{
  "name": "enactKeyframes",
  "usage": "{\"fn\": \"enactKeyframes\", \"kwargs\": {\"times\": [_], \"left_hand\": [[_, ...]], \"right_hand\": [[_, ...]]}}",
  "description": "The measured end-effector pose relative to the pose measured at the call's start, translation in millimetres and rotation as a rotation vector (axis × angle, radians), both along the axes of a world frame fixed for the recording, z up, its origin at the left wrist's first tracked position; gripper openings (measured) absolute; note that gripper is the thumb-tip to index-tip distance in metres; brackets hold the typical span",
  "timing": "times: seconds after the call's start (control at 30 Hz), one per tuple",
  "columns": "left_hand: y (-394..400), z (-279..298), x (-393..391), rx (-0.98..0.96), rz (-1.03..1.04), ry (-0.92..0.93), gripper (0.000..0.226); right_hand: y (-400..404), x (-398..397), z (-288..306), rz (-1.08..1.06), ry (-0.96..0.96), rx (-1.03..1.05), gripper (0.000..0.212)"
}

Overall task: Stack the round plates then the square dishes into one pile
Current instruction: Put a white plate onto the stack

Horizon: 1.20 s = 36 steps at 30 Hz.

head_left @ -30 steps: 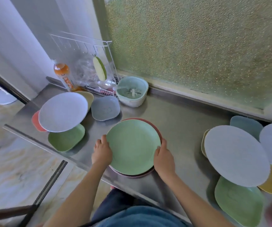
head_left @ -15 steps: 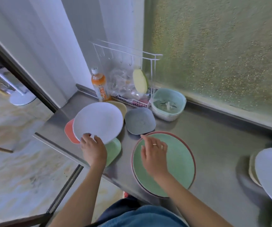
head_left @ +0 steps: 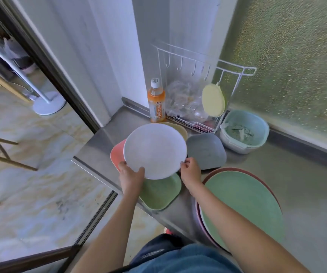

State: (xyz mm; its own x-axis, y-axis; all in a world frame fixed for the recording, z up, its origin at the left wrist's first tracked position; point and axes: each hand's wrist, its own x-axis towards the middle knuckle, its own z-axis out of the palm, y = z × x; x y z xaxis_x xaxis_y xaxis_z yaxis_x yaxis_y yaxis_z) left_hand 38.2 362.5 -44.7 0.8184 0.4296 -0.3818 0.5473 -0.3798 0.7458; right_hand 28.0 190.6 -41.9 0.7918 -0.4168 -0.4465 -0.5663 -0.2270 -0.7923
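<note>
A white round plate (head_left: 154, 149) rests over several square dishes at the counter's left end. My left hand (head_left: 131, 175) grips its near-left rim, and my right hand (head_left: 190, 170) pinches its near-right rim. Under it show a pink square dish (head_left: 117, 154), a green square dish (head_left: 161, 191) and a yellow one (head_left: 179, 129). A grey square dish (head_left: 206, 150) lies just to the right. Nearer me, a green round plate (head_left: 243, 203) sits on a dark red round plate (head_left: 237, 170).
An orange drink bottle (head_left: 156, 101), a white wire rack (head_left: 200, 91) with a hanging yellow lid, and a pale teal tub (head_left: 244, 132) stand at the back by the frosted window. The steel counter's (head_left: 306, 190) left edge drops to a tiled floor.
My right hand left the green round plate and moved left to the white plate's rim. My left hand closed on that plate. The view swung left.
</note>
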Motion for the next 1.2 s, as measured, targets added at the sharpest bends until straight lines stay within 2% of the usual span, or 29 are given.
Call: {"fn": "enactKeyframes", "kwargs": {"times": [0.1, 0.17, 0.23, 0.27, 0.37, 0.5, 0.57, 0.63, 0.8, 0.93, 1.1, 1.2], "left_hand": [[-2, -2, 1, -0.037, 0.026, -0.004, 0.034], [-8, -1, 2, -0.097, 0.034, -0.033, 0.038], [-17, 4, 7, -0.175, 0.026, -0.089, 0.055], [-24, 8, 10, -0.218, 0.023, -0.113, 0.056], [-53, 22, 23, -0.255, -0.124, -0.154, 0.04], [-106, 26, 16, 0.013, -0.613, -0.108, 0.044], [-128, 22, -1, 0.063, -0.759, -0.092, 0.036], [-141, 17, -21, 0.184, -0.835, -0.107, 0.04], [-144, 3, -51, 0.419, -0.928, -0.118, 0.055], [-142, -3, -62, 0.475, -0.927, -0.106, 0.053], [-135, -7, -67, 0.572, -0.932, -0.101, 0.049], [-135, -11, -75, 0.492, -0.91, -0.148, 0.033]], "right_hand": [[-9, -2, 6, -0.086, -0.064, 0.0, 0.008], [-21, -8, 14, -0.122, -0.124, -0.013, 0.003], [-41, -21, 22, -0.121, -0.176, -0.032, 0.005], [-55, -30, 25, -0.119, -0.199, -0.042, 0.007], [-105, -64, 32, -0.138, -0.22, -0.084, 0.015], [-157, -113, 33, -0.261, -0.166, -0.183, 0.019], [-171, -134, 31, -0.311, -0.127, -0.274, 0.023], [-180, -153, 28, -0.323, -0.068, -0.36, 0.029], [-182, -188, 13, -0.228, 0.111, -0.626, 0.034], [-178, -195, 6, -0.116, 0.175, -0.834, 0.032], [-180, -192, 1, -0.049, 0.199, -0.914, 0.035], [-176, -196, -2, -0.133, 0.178, -0.849, 0.036]]}}
